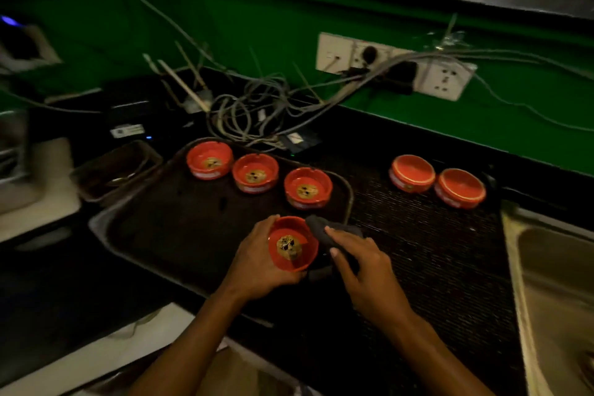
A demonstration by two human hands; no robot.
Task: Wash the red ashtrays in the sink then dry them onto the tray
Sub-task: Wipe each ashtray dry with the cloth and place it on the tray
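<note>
- Holding one red ashtray (pixel 293 243) above the near right corner of the dark tray (pixel 180 228), the left hand (pixel 257 262) cups it from the left and from below; the fingers are curled around the far rim and underside, the thumb lies along the near side.
- The held ashtray is tilted, its opening facing up and toward the camera, with a yellowish emblem showing in its base.
- The right hand (pixel 363 270) grips a dark cloth (pixel 328 231) just beside the right rim of the held ashtray; the cloth touches that rim.
- Right fingers: curled around the cloth and lying close together, the thumb reaching toward the ashtray. How far the fingertips close under the cloth cannot be told.
- Three upright ashtrays (pixel 255 173) stand in a row along the far edge of the tray, openings up, near one another but apart.
- Two upside-down ashtrays (pixel 413 172) rest on the ribbed black mat (pixel 450 251) to the right of the tray, just beside each other.
- The metal sink (pixel 556 267) lies at the right edge of the view, beyond the mat.
- A tangle of grey cables (pixel 250 106) lies on the counter behind the tray, running up to white wall sockets (pixel 395 66) on the green wall (pixel 257 10).
- A small brown container (pixel 119 167) sits left of the tray's far corner.
</note>
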